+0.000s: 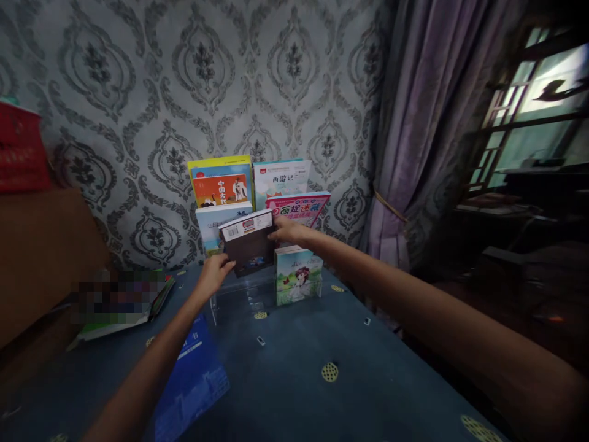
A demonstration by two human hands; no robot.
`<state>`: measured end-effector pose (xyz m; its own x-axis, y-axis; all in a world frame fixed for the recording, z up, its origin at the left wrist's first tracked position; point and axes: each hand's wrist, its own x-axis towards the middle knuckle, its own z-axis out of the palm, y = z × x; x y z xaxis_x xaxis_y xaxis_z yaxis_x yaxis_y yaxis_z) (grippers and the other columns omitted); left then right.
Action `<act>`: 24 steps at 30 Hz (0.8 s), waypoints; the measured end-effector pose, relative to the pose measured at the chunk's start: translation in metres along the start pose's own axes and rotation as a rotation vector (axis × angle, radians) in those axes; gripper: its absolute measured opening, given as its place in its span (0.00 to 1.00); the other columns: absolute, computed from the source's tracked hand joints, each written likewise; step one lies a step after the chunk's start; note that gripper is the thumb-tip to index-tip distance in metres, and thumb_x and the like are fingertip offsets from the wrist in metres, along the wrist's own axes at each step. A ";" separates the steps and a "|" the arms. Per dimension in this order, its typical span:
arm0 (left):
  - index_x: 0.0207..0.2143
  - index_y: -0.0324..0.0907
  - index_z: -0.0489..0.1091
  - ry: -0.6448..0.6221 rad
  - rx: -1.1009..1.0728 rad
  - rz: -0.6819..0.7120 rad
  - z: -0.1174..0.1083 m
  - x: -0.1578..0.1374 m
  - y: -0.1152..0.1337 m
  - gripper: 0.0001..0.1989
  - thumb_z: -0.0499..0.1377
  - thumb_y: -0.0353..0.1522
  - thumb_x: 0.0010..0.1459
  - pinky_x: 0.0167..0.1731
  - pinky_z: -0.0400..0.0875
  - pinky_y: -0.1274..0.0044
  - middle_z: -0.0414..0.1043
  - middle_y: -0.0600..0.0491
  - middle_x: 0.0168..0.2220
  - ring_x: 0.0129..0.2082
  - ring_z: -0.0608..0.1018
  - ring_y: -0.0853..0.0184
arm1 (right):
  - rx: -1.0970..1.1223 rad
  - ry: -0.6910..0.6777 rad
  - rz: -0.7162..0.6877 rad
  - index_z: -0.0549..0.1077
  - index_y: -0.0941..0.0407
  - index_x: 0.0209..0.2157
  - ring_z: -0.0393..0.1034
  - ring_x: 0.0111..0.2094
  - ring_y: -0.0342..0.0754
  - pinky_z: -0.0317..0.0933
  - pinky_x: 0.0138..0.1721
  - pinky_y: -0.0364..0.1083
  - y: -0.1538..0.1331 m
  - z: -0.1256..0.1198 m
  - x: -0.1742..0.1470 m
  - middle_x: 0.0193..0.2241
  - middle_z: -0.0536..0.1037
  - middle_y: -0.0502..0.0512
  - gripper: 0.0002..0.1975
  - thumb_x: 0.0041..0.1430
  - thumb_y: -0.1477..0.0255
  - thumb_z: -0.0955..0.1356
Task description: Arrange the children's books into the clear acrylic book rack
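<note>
Fingers (227,264) of left hand (213,275) and right hand (289,230) held the dark book (248,248); I saw the clear stand (213,309) at its six o'clock.

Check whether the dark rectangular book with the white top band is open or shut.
Shut: the dark book shows one cover with a barcode, no spread pages.

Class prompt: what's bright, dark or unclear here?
Head view: bright barred glass window, deep shadow beneath; head view: pixel blocks over the green-and-white paper book stack; head view: small print on the dark rectangular paper book too soft to read.
</note>
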<state>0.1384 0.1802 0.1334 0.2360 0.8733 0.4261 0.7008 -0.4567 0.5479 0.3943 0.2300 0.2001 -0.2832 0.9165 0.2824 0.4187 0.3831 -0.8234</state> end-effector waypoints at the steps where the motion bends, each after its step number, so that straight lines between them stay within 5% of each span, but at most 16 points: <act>1: 0.29 0.39 0.72 -0.010 0.007 0.004 0.004 0.003 0.002 0.11 0.54 0.35 0.58 0.30 0.66 0.78 0.75 0.52 0.27 0.32 0.76 0.64 | -0.011 -0.009 0.014 0.77 0.56 0.36 0.72 0.29 0.48 0.68 0.33 0.45 0.000 -0.007 -0.002 0.24 0.78 0.49 0.15 0.42 0.77 0.75; 12: 0.28 0.39 0.71 -0.194 0.103 0.054 0.059 0.036 0.030 0.11 0.54 0.31 0.63 0.35 0.65 0.77 0.76 0.50 0.28 0.33 0.77 0.65 | -0.150 -0.053 0.280 0.76 0.53 0.39 0.72 0.31 0.47 0.65 0.31 0.44 0.023 -0.072 -0.031 0.33 0.81 0.53 0.20 0.45 0.61 0.77; 24: 0.37 0.39 0.75 -0.240 0.079 0.165 0.089 0.052 0.039 0.13 0.50 0.31 0.63 0.42 0.69 0.73 0.80 0.42 0.39 0.43 0.80 0.57 | 0.031 0.149 0.230 0.78 0.54 0.38 0.70 0.32 0.49 0.62 0.33 0.46 0.060 -0.089 -0.054 0.33 0.80 0.56 0.30 0.51 0.41 0.67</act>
<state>0.2380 0.2225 0.1132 0.4968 0.8079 0.3168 0.6879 -0.5892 0.4239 0.5113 0.2134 0.1795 -0.0522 0.9867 0.1537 0.4303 0.1611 -0.8882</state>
